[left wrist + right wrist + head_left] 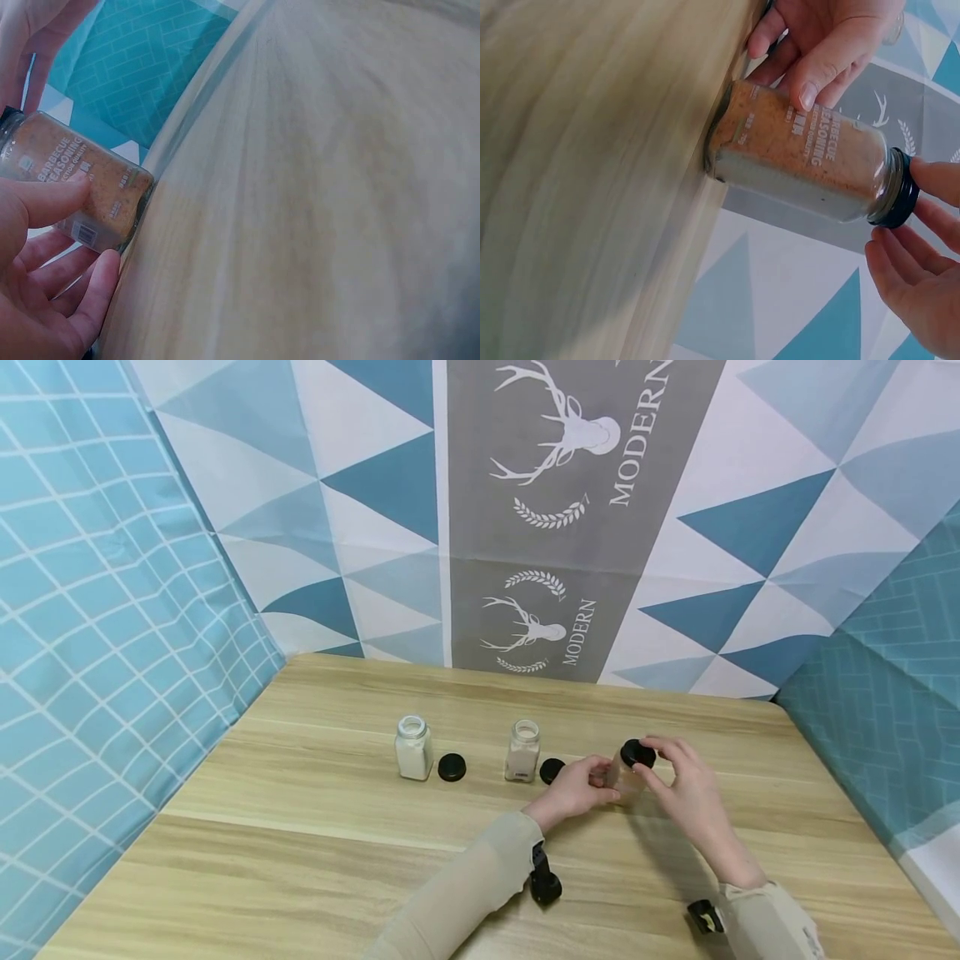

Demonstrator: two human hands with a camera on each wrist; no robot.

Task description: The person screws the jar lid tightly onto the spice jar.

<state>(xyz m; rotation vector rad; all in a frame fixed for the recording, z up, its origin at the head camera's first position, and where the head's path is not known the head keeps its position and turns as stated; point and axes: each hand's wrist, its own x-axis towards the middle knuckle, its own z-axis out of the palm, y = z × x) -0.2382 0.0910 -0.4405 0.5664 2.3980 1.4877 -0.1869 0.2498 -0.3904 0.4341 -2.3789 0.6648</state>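
Observation:
A glass seasoning jar (795, 154) of orange-brown powder, printed "BARBECUE SEASONING", stands on the table at the right of the head view. My left hand (573, 789) grips its body, thumb on one side and fingers on the other. On its mouth sits a black lid (900, 191). The thumb and fingertips of my right hand (690, 789) pinch this lid around its edge. In the left wrist view the jar (82, 180) shows its printed label and a barcode near the base.
Left of the hands stand an uncapped jar of pale pinkish powder (522, 756) and an uncapped jar of white powder (413, 753). Beside each lies a black lid, one (551, 770) near my left hand, the other (452, 767) farther left. Patterned cloth (390, 510) hangs behind the wooden table (300, 860).

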